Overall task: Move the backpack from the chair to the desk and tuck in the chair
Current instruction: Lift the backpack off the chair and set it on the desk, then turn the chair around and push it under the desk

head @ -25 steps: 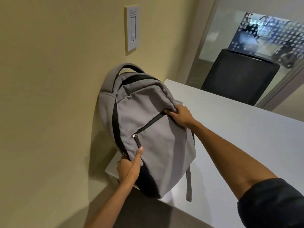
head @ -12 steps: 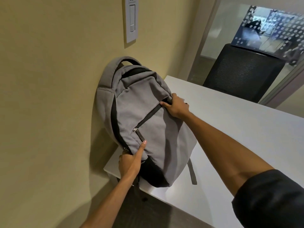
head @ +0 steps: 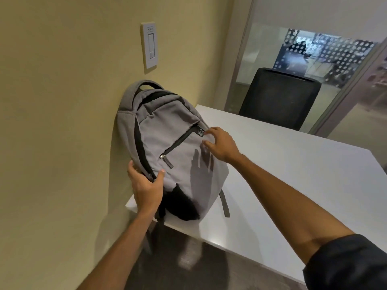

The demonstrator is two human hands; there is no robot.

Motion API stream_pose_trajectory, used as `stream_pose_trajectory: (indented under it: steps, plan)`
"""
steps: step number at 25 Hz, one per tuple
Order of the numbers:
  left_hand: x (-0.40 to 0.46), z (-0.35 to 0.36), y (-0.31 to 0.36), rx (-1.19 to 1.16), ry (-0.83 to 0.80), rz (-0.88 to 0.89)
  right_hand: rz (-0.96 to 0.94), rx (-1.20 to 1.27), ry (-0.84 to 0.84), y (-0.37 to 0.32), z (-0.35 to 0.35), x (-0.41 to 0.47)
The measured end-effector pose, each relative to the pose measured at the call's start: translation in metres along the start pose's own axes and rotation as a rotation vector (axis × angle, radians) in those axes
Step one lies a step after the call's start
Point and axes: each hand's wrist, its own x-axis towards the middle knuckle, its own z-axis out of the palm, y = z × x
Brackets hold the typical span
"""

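You are seeing the backpack [head: 167, 143] leaning against the left wall [head: 62, 101], blocking that corner; the desk [head: 293, 174] is lying open rightward, with a chair [head: 278, 99] standing at its far edge.

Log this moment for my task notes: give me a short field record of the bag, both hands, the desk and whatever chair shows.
backpack: grey with black trim, on the desk's near left corner, leaning against the yellow wall
desk: white top, otherwise bare where visible
left hand: gripping the bag's lower left side seam
right hand: open, fingers spread, just off the bag's front, casting a shadow on it
chair: black, at the desk's far side
light switch: on the wall above the bag
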Motion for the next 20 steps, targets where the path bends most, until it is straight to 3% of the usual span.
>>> stream_pose_trajectory:
  steps: [4, 8, 12, 20]
  plan:
    - [-0.058, -0.02, 0.043, 0.046, 0.032, 0.153, 0.015, -0.039, 0.074, -0.002, -0.034, -0.087]
    - [-0.192, -0.036, 0.075, -0.041, -0.151, 0.284, 0.053, -0.01, 0.195, 0.036, -0.084, -0.248]
    - [-0.212, -0.025, 0.084, 0.02, -0.291, 0.217, 0.027, 0.009, 0.214, 0.035, -0.096, -0.283]
    - [-0.413, 0.004, 0.138, 0.005, -0.628, 0.321, 0.172, -0.081, 0.223, 0.111, -0.193, -0.486]
